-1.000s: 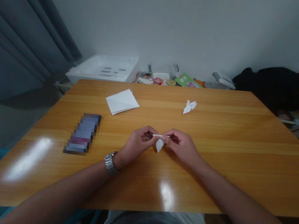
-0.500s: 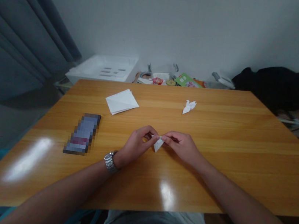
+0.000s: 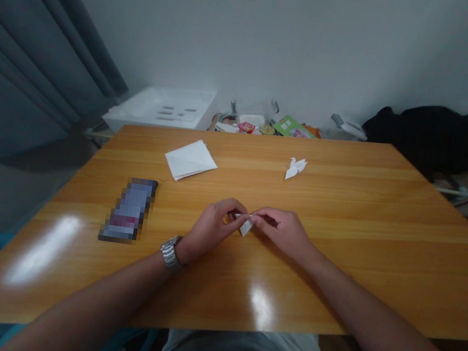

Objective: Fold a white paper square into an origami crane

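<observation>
Paper (image 3: 245, 227), folded small, is pinched by the fingers of the left hand (image 3: 215, 219) and right hand (image 3: 284, 227) over the worktop (image 3: 367, 217), well in from its near edge, less being shown than a second ago, so folding is judged unfinished.

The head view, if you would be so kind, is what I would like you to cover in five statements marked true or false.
1. The left hand and right hand both touch the small folded paper. True.
2. The metal watch is on the right wrist. False: it is on the left wrist.
3. The paper bird lies on the table, beyond the hands. True.
4. The phone lies to the right of the right hand. False: it lies to the left of the left hand.
5. The white sheets lie left of the paper bird. True.
</observation>
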`<act>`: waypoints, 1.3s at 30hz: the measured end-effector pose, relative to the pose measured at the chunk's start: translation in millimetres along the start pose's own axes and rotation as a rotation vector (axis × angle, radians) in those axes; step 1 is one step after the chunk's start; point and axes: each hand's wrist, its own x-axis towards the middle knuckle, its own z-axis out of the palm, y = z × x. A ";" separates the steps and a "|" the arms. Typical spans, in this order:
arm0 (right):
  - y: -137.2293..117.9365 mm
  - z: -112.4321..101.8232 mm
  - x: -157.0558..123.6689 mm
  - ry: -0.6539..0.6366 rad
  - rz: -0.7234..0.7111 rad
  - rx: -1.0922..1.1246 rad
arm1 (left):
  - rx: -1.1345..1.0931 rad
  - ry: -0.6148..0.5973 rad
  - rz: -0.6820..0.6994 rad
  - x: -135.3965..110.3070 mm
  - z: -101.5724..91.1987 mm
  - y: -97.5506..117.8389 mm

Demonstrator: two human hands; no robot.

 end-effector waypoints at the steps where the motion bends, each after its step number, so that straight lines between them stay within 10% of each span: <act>1: 0.1 0.3 0.0 -0.007 0.006 0.016 | -0.005 -0.001 0.001 0.1 -0.4 0.6; 13: 6.9 -1.5 3.7 0.037 -0.016 0.104 | -0.391 0.058 -0.217 4.0 5.8 -3.1; 39: 10.5 4.8 4.9 -0.027 0.071 0.166 | -0.283 0.036 -0.180 1.6 7.6 0.9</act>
